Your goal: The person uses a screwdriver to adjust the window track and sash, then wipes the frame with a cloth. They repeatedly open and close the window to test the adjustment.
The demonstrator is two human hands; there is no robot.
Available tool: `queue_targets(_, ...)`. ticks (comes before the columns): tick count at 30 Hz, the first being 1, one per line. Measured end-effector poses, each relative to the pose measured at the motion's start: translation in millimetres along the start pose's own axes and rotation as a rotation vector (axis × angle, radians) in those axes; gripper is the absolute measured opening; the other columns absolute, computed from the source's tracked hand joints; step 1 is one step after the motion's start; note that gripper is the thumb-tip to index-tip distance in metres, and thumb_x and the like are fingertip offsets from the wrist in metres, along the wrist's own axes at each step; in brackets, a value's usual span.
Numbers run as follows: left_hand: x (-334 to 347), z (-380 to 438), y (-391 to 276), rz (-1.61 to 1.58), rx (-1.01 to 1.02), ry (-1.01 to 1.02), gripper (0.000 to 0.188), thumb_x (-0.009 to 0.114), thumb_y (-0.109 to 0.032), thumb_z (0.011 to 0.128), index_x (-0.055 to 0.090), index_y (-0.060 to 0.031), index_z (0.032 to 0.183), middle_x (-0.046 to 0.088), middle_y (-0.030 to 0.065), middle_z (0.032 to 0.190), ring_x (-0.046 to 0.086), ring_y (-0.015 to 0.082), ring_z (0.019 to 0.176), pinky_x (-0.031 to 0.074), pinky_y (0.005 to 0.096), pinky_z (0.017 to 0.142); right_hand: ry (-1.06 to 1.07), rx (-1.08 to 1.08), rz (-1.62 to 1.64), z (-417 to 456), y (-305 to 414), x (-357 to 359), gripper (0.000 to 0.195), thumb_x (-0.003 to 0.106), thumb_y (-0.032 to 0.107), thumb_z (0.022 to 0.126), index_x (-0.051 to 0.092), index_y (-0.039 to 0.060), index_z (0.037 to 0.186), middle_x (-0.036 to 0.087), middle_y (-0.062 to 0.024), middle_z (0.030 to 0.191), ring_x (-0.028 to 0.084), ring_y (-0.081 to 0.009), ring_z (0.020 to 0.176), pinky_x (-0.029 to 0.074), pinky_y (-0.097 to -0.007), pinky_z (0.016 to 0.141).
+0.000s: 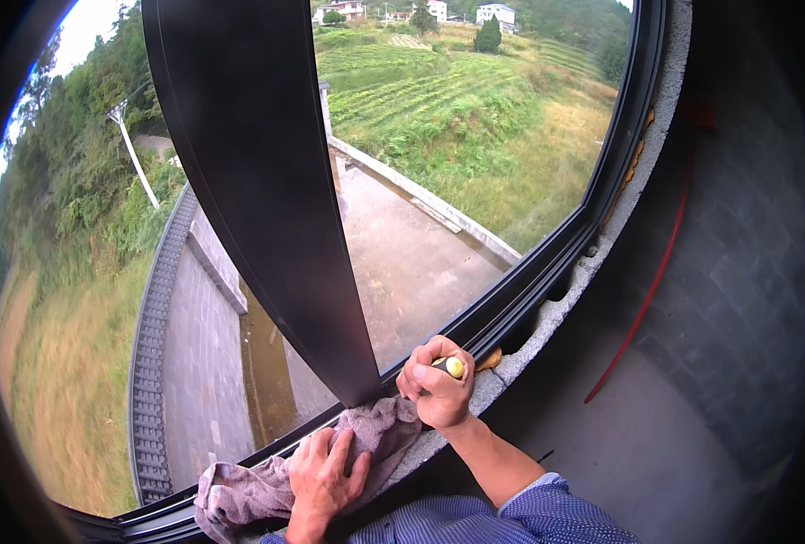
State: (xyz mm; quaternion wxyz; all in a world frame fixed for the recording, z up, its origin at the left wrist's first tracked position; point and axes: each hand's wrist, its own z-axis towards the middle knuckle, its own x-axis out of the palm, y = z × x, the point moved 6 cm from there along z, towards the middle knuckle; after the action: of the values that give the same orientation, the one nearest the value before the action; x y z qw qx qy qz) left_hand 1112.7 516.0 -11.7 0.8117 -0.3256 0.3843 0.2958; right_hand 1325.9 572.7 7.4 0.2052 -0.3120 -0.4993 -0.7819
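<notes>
My right hand (pixel 440 387) is closed in a fist around the yellow and black handle (pixel 451 367) of a hand tool. Only the rounded handle end shows; the rest is hidden, so I cannot tell which tool it is. The fist is over the lower track of a dark metal window frame (pixel 504 309), just right of the foot of a wide black upright (pixel 266 170). My left hand (pixel 328 472) lies with spread fingers on a crumpled mauve-grey towel (pixel 382 428). That towel is draped along the track and the rough sill.
A rough concrete block sill (pixel 552 326) borders the frame, with orange-brown foam (pixel 489 359) in places. Inside, a red hose or cable (pixel 647 299) runs beside the grey floor (pixel 647 435). Through the glass, a paved yard (pixel 409 251) lies well below, with a tile-topped wall (pixel 149 381).
</notes>
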Motion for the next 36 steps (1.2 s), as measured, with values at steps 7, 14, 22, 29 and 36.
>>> queue_targets(7,-1.3,2.1,-1.1,0.026,0.025,-0.021,0.044,0.082,-0.027,0.074,0.070,-0.0068,0.111,0.062,0.0129,0.102,0.064,0.0325,0.086,0.053,0.0420,0.073,-0.233,0.102,0.249,9.2,-16.4,-54.4,0.016,0.056,0.013,0.086,0.043,0.0107,0.077,0.048,-0.0056,0.062,0.045,-0.0185,0.048,0.044,-0.0388,0.052)
queue_targets(14,-0.3,3.8,-2.6,0.005,0.003,-0.010,0.042,0.082,-0.024,0.072,0.069,-0.0045,0.107,0.061,0.0136,0.102,0.063,0.0333,0.088,0.053,0.0428,0.073,-0.262,0.116,0.246,7.1,-23.7,-52.5,0.014,0.056,0.014,0.085,0.044,0.0115,0.078,0.049,-0.0053,0.064,0.046,-0.0189,0.051,0.044,-0.0389,0.054)
queue_targets(22,-1.9,2.1,-2.5,0.016,0.002,-0.018,0.041,0.081,-0.024,0.071,0.069,-0.0041,0.105,0.061,0.0142,0.102,0.062,0.0341,0.088,0.053,0.0432,0.073,-0.244,0.156,0.216,2.8,-23.0,-49.9,0.014,0.057,0.014,0.086,0.046,0.0107,0.077,0.049,-0.0055,0.063,0.047,-0.0198,0.050,0.045,-0.0410,0.056)
queue_targets(29,-1.3,3.3,-3.4,0.024,-0.009,-0.017,0.041,0.081,-0.024,0.071,0.070,-0.0037,0.104,0.062,0.0152,0.103,0.063,0.0346,0.087,0.053,0.0430,0.073,-0.164,0.153,0.210,3.9,-29.8,-35.9,0.015,0.057,0.014,0.085,0.046,0.0106,0.076,0.049,-0.0050,0.062,0.046,-0.0196,0.048,0.045,-0.0408,0.054)
queue_targets(36,0.8,1.1,-0.4,0.008,0.002,-0.048,0.039,0.083,-0.022,0.070,0.070,-0.0034,0.102,0.063,0.0155,0.102,0.064,0.0342,0.087,0.053,0.0436,0.073,-0.249,0.241,0.290,-0.2,-35.5,-42.2,0.012,0.057,0.014,0.083,0.048,0.0100,0.076,0.049,-0.0051,0.063,0.047,-0.0199,0.052,0.045,-0.0410,0.057)
